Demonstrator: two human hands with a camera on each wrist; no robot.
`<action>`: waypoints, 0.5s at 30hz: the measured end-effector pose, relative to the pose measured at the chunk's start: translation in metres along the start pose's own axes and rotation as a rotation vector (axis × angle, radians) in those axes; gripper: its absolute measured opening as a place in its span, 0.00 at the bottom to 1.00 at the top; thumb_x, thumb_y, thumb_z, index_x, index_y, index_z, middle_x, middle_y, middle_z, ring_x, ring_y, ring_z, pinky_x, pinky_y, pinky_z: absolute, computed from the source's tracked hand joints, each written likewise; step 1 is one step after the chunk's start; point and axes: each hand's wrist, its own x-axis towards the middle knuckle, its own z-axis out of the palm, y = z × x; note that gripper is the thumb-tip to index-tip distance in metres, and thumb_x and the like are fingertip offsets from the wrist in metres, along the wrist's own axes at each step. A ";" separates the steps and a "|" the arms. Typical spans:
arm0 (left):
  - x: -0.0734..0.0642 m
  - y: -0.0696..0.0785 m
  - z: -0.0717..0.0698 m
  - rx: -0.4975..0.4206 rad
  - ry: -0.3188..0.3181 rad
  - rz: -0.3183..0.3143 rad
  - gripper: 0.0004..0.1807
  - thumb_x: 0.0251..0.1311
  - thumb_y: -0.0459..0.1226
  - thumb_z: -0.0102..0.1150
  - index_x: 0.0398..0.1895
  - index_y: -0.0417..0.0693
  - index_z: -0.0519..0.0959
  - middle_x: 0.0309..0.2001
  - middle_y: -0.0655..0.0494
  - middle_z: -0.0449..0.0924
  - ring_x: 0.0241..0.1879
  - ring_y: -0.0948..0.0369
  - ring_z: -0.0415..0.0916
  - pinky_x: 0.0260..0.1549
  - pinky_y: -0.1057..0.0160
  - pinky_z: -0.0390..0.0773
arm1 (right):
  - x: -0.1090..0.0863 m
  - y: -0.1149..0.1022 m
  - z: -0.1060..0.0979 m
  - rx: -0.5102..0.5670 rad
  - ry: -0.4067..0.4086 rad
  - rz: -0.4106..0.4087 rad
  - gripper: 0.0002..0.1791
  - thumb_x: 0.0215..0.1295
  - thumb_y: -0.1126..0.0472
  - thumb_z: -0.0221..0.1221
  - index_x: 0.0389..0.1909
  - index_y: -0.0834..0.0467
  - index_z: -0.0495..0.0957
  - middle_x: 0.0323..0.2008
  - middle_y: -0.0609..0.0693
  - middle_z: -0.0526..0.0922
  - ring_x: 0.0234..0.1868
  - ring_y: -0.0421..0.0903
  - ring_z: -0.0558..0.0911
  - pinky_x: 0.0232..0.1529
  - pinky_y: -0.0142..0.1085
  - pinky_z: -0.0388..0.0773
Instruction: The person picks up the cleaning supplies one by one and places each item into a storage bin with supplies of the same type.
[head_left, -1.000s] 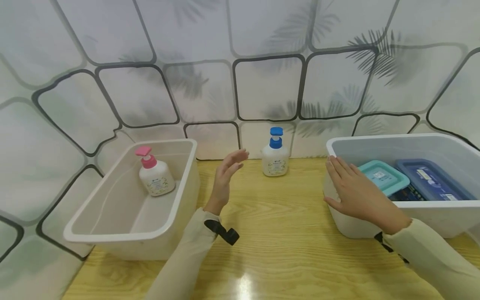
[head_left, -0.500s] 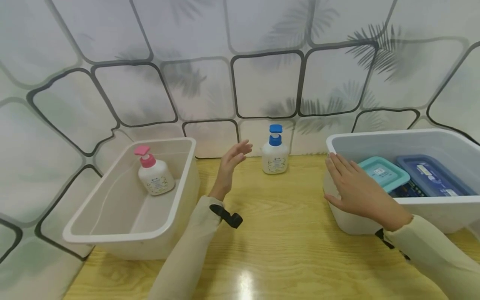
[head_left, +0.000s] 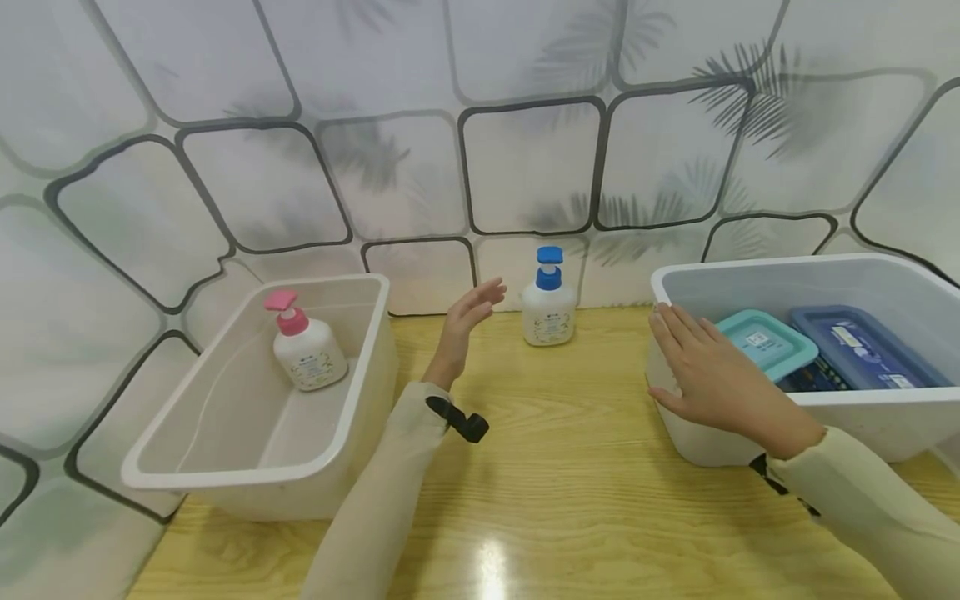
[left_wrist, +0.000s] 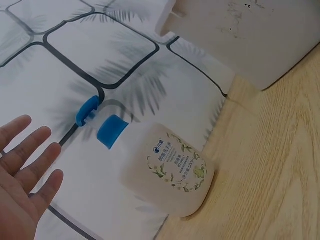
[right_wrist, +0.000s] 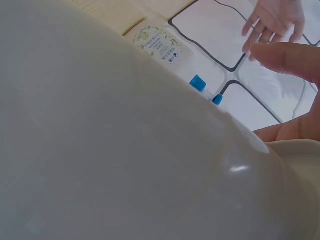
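A white pump bottle with a blue head (head_left: 548,320) stands upright on the wooden table by the wall. My left hand (head_left: 462,329) is raised just left of it, fingers extended and apart from it. In the left wrist view, the palm (left_wrist: 19,185) faces up beside the blue pump (left_wrist: 112,131), holding nothing. My right hand (head_left: 708,375) lies with straight fingers over the near left corner of the right white bin (head_left: 712,429). The right wrist view shows its thumb (right_wrist: 287,60) beside the bin's wall (right_wrist: 125,150); whether the fingers touch the rim is unclear.
Inside the left white bin (head_left: 225,477) stands another pump bottle with a pink head (head_left: 311,357). The right bin holds a teal-lidded container (head_left: 765,343) and a blue-lidded one (head_left: 862,346). A patterned wall (head_left: 532,167) bounds the table (head_left: 555,483) at the back.
My left hand has moved slightly forward and right, nearer the blue-headed bottle. My right hand keeps its place at the bin corner. The head view has shifted a little.
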 end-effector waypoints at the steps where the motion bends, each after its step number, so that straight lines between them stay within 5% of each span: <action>1: 0.002 -0.005 -0.001 0.003 0.001 -0.003 0.24 0.68 0.36 0.40 0.66 0.40 0.65 0.64 0.38 0.67 0.64 0.46 0.64 0.66 0.42 0.59 | 0.000 0.000 0.000 0.001 0.000 0.001 0.49 0.56 0.49 0.63 0.67 0.75 0.53 0.68 0.73 0.55 0.68 0.69 0.58 0.63 0.63 0.61; 15: 0.011 -0.007 0.008 0.020 0.010 -0.028 0.23 0.68 0.35 0.40 0.66 0.38 0.64 0.63 0.37 0.67 0.64 0.46 0.65 0.66 0.46 0.61 | 0.000 0.000 0.001 -0.001 0.021 0.000 0.48 0.55 0.49 0.64 0.67 0.74 0.54 0.68 0.73 0.56 0.67 0.69 0.59 0.63 0.63 0.61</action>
